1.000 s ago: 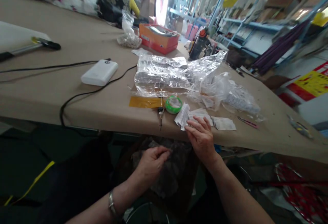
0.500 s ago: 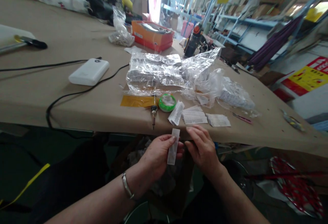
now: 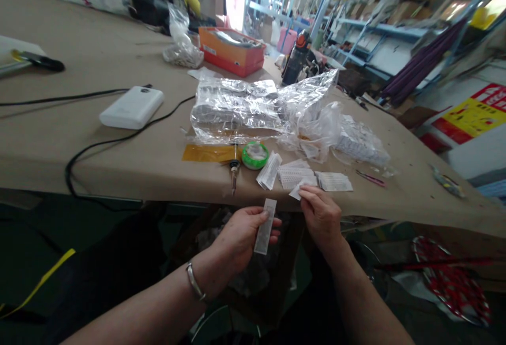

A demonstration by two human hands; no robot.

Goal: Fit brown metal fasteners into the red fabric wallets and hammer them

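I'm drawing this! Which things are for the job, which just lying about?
Probably for the job:
pale rectangular strip in left hand;
small white slip in right hand;
piled white slips.

Probably lying about:
white rounded plastic block;
orange-red open box.

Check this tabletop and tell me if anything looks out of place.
One thing: the pen-like tool reaches almost to the front edge of the table, where it might get knocked off. The loosely fanned white strips look untidy; no spill shows.

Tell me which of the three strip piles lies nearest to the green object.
The leftmost pile, beside the green object; the middle pile and right pile lie farther right.
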